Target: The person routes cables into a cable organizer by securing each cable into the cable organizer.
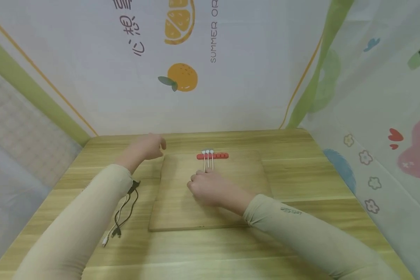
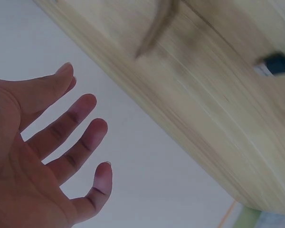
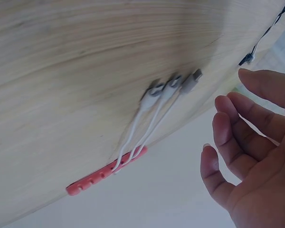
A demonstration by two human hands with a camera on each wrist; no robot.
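A red cable organizer strip (image 1: 219,155) lies near the far edge of a wooden board (image 1: 175,210). Three white cables sit side by side in its slots, and their connectors (image 3: 151,99) rest on the board in the right wrist view. Just in front of the strip is my right hand (image 1: 211,188), hiding the cables' near ends in the head view; its fingers (image 3: 228,137) are loosely bent around nothing. My left hand (image 1: 147,147) hovers by the board's far left corner, fingers spread and relaxed (image 2: 76,152), holding nothing.
Left of the board, a black cable bundle (image 1: 134,187) and a white cable with its plug (image 1: 105,241) lie on the wooden table (image 1: 301,171). Printed curtains (image 1: 245,85) hang behind the table and at its sides.
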